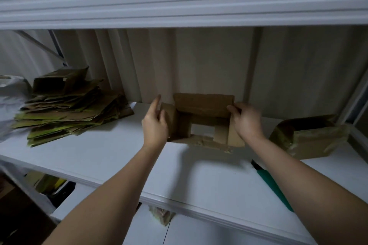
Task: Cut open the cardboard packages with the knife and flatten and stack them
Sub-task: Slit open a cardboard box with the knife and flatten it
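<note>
An opened brown cardboard box [201, 113] stands on the white shelf [123, 157], both ends open so the shelf shows through it. My left hand [155, 123] lies against its left side with the fingers fairly straight. My right hand [246, 120] grips its right wall, thumb on the rear flap. A stack of flattened cardboard [69, 109] lies at the left of the shelf. Under my right forearm lies the knife with a green handle [272, 185], partly hidden.
Another taped cardboard package [310, 137] sits at the right end of the shelf. An upper shelf beam [179, 4] crosses overhead. A white curtain hangs behind. Bags and boxes sit on the lower level at the left [49, 185].
</note>
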